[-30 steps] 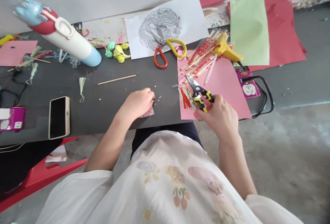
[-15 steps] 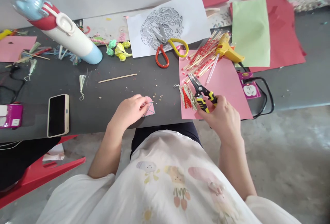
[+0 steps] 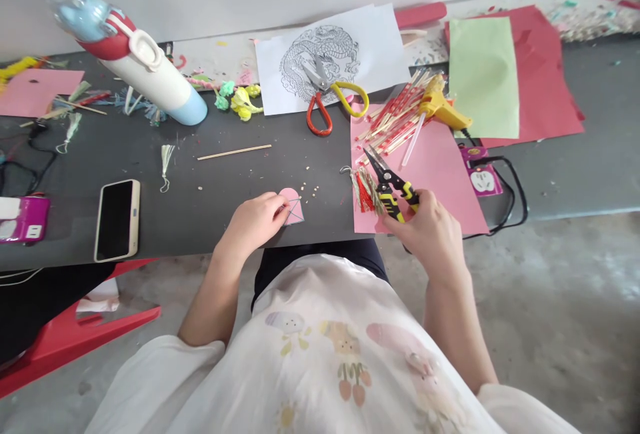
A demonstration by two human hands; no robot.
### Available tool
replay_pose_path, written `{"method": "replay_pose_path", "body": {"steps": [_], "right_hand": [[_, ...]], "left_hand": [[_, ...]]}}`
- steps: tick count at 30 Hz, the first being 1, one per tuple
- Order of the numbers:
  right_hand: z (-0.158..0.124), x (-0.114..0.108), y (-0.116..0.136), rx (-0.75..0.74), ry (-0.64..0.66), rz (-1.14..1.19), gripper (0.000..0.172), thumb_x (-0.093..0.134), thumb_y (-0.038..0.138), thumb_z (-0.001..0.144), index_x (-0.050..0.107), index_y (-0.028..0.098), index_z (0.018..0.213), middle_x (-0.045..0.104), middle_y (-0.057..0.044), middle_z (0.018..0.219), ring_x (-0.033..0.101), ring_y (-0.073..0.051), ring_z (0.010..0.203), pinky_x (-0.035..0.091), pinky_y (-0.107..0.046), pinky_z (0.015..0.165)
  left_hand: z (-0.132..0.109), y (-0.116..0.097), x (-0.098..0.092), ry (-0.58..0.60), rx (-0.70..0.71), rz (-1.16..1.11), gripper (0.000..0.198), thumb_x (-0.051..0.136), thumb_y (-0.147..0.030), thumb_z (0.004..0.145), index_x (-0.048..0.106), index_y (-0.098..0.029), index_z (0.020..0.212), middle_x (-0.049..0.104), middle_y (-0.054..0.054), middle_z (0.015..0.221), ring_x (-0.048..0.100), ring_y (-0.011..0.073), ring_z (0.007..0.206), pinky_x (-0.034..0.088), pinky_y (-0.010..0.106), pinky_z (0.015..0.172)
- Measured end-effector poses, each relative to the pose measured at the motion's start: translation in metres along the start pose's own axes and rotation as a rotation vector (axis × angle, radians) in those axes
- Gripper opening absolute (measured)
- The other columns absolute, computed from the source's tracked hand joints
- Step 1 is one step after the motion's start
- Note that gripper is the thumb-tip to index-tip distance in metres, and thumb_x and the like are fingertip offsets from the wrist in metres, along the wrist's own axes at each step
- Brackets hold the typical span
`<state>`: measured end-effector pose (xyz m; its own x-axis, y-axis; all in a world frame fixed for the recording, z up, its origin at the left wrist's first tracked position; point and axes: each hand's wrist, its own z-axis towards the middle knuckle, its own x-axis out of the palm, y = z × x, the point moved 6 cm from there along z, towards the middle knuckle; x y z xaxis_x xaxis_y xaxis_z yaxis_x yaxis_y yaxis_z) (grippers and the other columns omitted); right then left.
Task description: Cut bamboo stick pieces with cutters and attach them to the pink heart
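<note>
fingers of the left hand (image 3: 256, 219) have drawn back leftward over the small pink round-topped card (image 3: 295, 212) since a second ago, so its curved top now shows. far to the card's left on the dark grey bench (image 3: 225, 184) are a magenta-and-white power strip (image 3: 36, 224), a black-screened phone in a cream case (image 3: 117, 221) and, farther back, a white, blue and red bottle (image 3: 155, 74). less far left of the card lie a pale thread tassel (image 3: 167, 162) and a thin wooden stick (image 3: 234, 152). the card rests near the bench's front edge; the left grip gathers thumb and fingertips on its left part, though i cannot tell whether they pinch it or only press it. just right of the card are pale crumbs (image 3: 315, 189); well behind it, red-and-yellow-handled scissors (image 3: 324, 85) lie spread on a white sheet with a dragon drawing (image 3: 383, 54). right of the card, red and cream tassels (image 3: 365, 193) rest on a large pink sheet (image 3: 444, 157). farther right, the right hand (image 3: 434, 229) wraps its grip round black-and-yellow metal cutters (image 3: 387, 177), blades slightly apart.
</note>
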<state>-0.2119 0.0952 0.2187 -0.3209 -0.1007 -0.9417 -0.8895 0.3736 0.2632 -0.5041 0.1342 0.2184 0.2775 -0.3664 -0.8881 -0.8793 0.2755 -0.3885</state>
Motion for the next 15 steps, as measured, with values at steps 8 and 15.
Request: {"method": "replay_pose_path", "body": {"steps": [8, 15], "right_hand": [[-0.002, -0.001, 0.005, -0.027, -0.008, 0.062, 0.048, 0.062, 0.056, 0.072, 0.049, 0.022, 0.103, 0.070, -0.010, 0.095, 0.065, -0.031, 0.085, 0.038, -0.033, 0.064], [-0.007, 0.011, 0.022, -0.076, 0.007, 0.170, 0.047, 0.066, 0.048, 0.071, 0.050, 0.022, 0.106, 0.070, -0.010, 0.095, 0.066, -0.030, 0.085, 0.042, -0.035, 0.066]], "left_hand": [[0.002, -0.002, 0.001, 0.027, -0.033, 0.019, 0.025, 0.045, -0.029, 0.096, 0.063, -0.020, 0.081, 0.066, 0.002, 0.088, 0.059, 0.0153, 0.074, 0.035, 0.027, 0.062], [0.003, -0.039, 0.009, -0.019, 0.103, -0.265, 0.019, 0.051, -0.029, 0.094, 0.067, -0.021, 0.090, 0.069, 0.001, 0.088, 0.060, 0.0135, 0.075, 0.040, 0.025, 0.069]]}}
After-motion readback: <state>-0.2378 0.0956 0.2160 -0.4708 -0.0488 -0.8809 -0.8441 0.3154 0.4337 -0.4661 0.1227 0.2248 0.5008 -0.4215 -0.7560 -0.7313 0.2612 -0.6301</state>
